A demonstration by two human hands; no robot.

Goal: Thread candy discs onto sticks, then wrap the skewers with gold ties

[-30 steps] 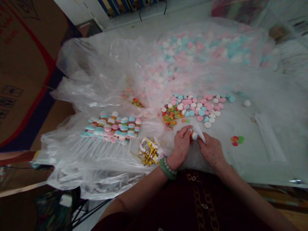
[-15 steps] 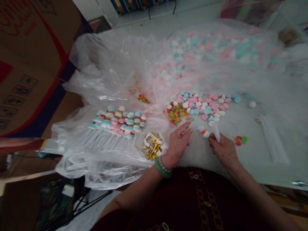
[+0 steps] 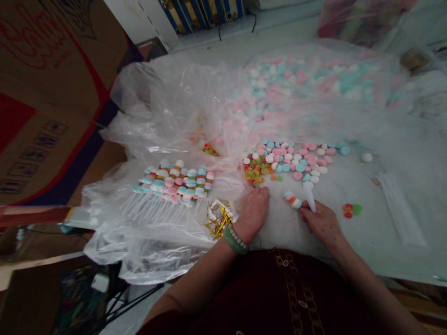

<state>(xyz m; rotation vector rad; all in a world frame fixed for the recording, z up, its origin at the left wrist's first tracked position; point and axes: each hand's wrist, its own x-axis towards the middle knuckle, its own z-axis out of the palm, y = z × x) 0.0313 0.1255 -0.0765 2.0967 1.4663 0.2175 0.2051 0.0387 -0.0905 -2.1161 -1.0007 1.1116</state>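
Puffy, pastel marshmallow skewers [image 3: 176, 182] lie in rows on crinkled clear plastic [image 3: 139, 253], their thin white sticks toward the person. Shiny gold ties [image 3: 220, 221] sit in a tangle beside the left hand [image 3: 252, 210], its fingers curled inward near small gummy rings [image 3: 257, 171]; whether it grips anything I cannot tell. Over the tabletop [image 3: 370, 251], a short candy stack [image 3: 292, 200] juts from the pinched fingertips of the right hand [image 3: 321, 224], beside a smooth, tapered white piece [image 3: 309, 197]. Flat, translucent gummies [image 3: 351, 210] lie farther right.
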